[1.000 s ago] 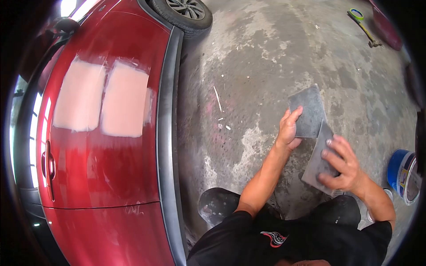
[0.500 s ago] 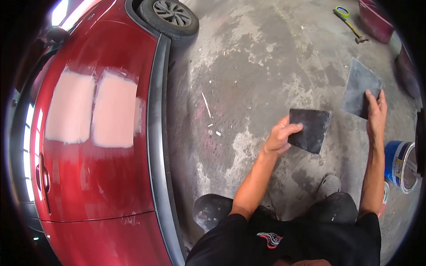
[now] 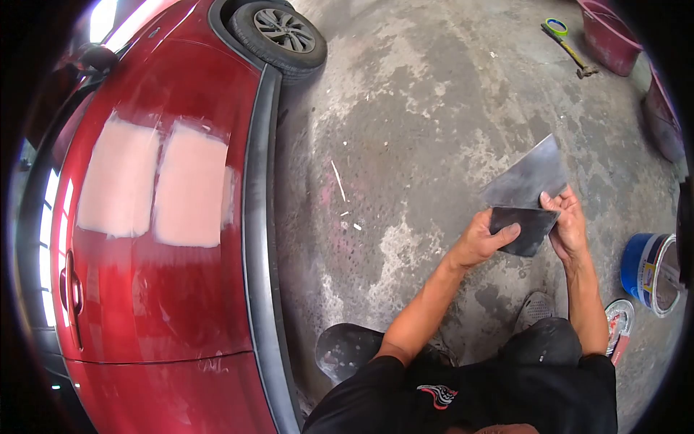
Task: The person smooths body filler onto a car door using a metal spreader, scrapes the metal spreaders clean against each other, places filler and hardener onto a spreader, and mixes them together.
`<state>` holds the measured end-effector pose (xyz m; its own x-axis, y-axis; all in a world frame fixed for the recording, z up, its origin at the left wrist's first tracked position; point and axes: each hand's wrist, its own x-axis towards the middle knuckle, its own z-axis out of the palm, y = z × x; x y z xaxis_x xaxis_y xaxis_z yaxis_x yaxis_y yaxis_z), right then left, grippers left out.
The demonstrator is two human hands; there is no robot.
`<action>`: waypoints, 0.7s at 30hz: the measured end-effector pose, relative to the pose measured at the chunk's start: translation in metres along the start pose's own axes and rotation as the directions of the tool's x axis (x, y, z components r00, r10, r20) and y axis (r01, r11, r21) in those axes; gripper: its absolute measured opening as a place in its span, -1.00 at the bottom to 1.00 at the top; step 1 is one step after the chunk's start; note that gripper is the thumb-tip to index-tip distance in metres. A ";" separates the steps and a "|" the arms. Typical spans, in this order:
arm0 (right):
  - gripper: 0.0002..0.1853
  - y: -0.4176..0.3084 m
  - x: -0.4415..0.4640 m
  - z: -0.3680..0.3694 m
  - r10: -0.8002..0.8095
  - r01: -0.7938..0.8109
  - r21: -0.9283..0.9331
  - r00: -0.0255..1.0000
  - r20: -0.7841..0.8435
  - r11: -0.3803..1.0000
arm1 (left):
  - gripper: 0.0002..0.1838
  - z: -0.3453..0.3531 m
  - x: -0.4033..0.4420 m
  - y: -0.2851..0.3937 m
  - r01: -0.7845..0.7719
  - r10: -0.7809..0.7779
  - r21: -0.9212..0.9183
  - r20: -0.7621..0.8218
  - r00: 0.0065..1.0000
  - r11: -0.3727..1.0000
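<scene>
My left hand [image 3: 476, 242] grips a small dark square sheet of sandpaper [image 3: 526, 235], thumb on top and fingers underneath. Pinched in my right hand [image 3: 570, 226] is a larger, dusty grey sheet of sandpaper [image 3: 531, 173], slanting up and away. The two sheets overlap or lie very close in front of my knees; whether they touch I cannot tell. To the left, a red car door [image 3: 166, 289] carries two pale pink filler patches, one on the left [image 3: 119, 177] and one on the right [image 3: 191, 184].
A dark sill trim [image 3: 259, 217] and a wheel [image 3: 284, 32] border the concrete floor. At the right stand a blue paint bucket [image 3: 640, 267], an open tin [image 3: 619, 318] and maroon tubs [image 3: 611, 36]. A hammer [image 3: 567, 50] lies beside a tape roll [image 3: 556, 27].
My right hand has moved left and down, bringing the grey sheet beside the dark one. My left hand has shifted slightly right and down. The view has shifted a little.
</scene>
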<state>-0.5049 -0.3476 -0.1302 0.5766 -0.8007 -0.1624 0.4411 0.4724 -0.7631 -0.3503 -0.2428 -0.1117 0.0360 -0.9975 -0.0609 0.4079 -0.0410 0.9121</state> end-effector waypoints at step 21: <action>-0.74 -0.077 -0.017 -0.013 -0.042 0.165 -0.860 0.985 0.166 0.483 | -0.65 -0.061 -0.004 0.112 0.028 -0.153 0.705 0.115 0.982 0.709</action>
<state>-0.5575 -0.3748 -0.0770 0.6640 -0.7474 -0.0243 -0.2827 -0.2208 -0.9334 -0.2496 -0.2396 -0.0342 -0.1314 -0.9795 -0.1524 -0.3530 -0.0975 0.9305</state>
